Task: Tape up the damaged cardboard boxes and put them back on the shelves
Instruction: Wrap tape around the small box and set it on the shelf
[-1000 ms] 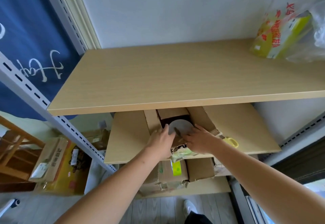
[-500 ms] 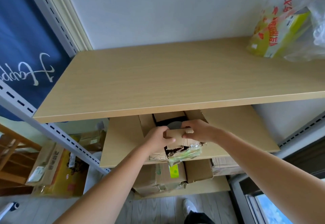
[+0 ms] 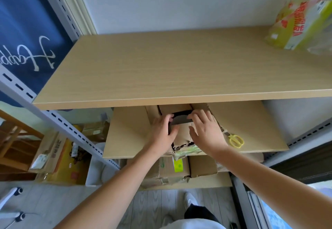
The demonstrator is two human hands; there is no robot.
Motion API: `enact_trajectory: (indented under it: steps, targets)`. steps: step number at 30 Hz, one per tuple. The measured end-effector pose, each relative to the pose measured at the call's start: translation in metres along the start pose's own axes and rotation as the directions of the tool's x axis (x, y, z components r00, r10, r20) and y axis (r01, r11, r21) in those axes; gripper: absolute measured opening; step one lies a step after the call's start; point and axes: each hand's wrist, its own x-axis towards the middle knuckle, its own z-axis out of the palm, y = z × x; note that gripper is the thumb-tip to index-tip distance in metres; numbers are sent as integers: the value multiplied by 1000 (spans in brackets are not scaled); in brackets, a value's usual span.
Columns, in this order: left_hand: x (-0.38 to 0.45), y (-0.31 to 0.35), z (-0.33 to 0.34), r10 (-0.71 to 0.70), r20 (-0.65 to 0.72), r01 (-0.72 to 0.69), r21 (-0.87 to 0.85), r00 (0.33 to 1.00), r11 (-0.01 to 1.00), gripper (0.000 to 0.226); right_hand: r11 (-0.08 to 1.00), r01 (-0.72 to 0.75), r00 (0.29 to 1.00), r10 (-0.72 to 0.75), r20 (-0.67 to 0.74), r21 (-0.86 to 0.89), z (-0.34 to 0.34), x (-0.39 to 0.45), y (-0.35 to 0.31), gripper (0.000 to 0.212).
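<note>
On the middle shelf (image 3: pixel 129 131) we work a torn brown cardboard box (image 3: pixel 181 135) under the pale wooden upper shelf (image 3: pixel 161 70). Our left hand (image 3: pixel 161 131) lies spread on the box's left flap; our right hand (image 3: pixel 206 131), fingers spread, presses the crumpled front flap down. Just right of the box lie yellow-handled scissors (image 3: pixel 236 140). We see no fresh tape across the flaps, so closing seems underway, with taping and shelving still ahead. Another battered box (image 3: pixel 179 171) sits below.
</note>
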Motion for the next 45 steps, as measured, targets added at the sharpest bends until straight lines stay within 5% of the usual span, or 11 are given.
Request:
enact_trajectory:
  steps: [2, 4, 6, 7, 10, 14, 18, 23, 30, 38, 45]
  targets:
    - [-14, -9, -4, 104, -322, -79, 91, 941, 993, 19, 981, 185, 975, -175, -134, 62, 3, -24, -16, 15]
    - [-31, -20, -3, -137, -539, 116, -72, 831, 991, 16, 968, 233, 972, -229, -54, 94, 16, -51, -29, 14]
    - [-51, -34, 10, -467, -549, 361, -297, 693, 884, 13, 994, 74, 982, -86, 166, 75, 36, -78, -37, 18]
    - [-61, -42, 19, -592, -492, 483, -343, 639, 806, 11, 996, -84, 942, 75, 328, 13, 47, -87, -40, 11]
    - [-90, -68, 55, -825, -111, 778, -282, 554, 561, 14, 878, -474, 598, 374, 708, -64, 88, -101, -36, 21]
    - [-104, -85, 95, -823, 356, 887, -305, 443, 346, 25, 523, -837, 450, 488, 748, 162, 117, -94, -30, 29]
    - [-88, -84, 118, -798, 427, 902, -270, 426, 337, 10, 494, -855, 418, 483, 769, 155, 136, -74, -33, 34]
    - [-65, -80, 152, -763, 491, 906, -268, 421, 327, 50, 433, -882, 424, 557, 714, 186, 134, -50, -8, 54]
    - [-56, -73, 169, -800, 366, 861, -382, 475, 337, 40, 545, -838, 473, 697, 539, 30, 129, -32, -4, 64]
    - [-71, -63, 153, -685, 513, 831, -493, 518, 259, 19, 525, -848, 436, 765, 474, -68, 126, -71, -18, 49]
    - [-64, -41, 123, -701, 564, 854, -505, 437, 126, 12, 23, -963, 233, 577, 783, 269, 132, -65, -32, 38]
